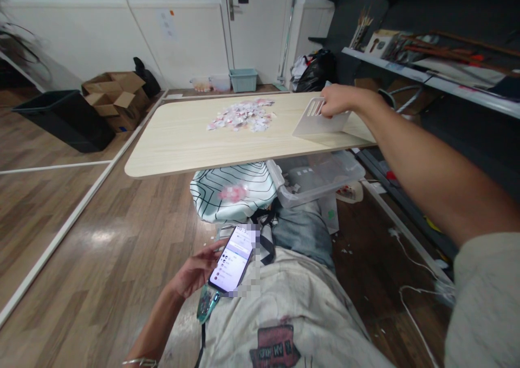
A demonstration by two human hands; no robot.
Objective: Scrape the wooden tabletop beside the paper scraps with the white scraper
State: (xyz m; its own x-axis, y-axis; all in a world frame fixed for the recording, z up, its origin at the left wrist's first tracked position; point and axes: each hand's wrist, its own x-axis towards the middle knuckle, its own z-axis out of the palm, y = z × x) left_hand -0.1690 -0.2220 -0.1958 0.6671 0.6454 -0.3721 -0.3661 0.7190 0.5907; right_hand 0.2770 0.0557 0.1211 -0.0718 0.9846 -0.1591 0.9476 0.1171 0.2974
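My left hand (pixel 194 275) is closed around the edge of a smartphone (pixel 231 260), its lit screen facing up over my lap. A glittery teal item (pixel 206 303) hangs just below the phone. Out to the right, the fingers of my right hand (pixel 338 99) grip the top of a white slotted plastic panel (pixel 314 124). The panel stands tilted on its lower edge on the pale wooden tabletop (pixel 174 143). To its left lies a loose heap of small paper scraps (pixel 246 115), apart from the panel.
Under the table's front edge sit a clear plastic box (pixel 325 178) holding a few scraps and a patterned fabric bag (pixel 231 192). A black bin (pixel 65 119) and cardboard boxes (pixel 117 94) stand left. A loaded shelf (pixel 447 81) borders the right; cables (pixel 414 281) cross the floor.
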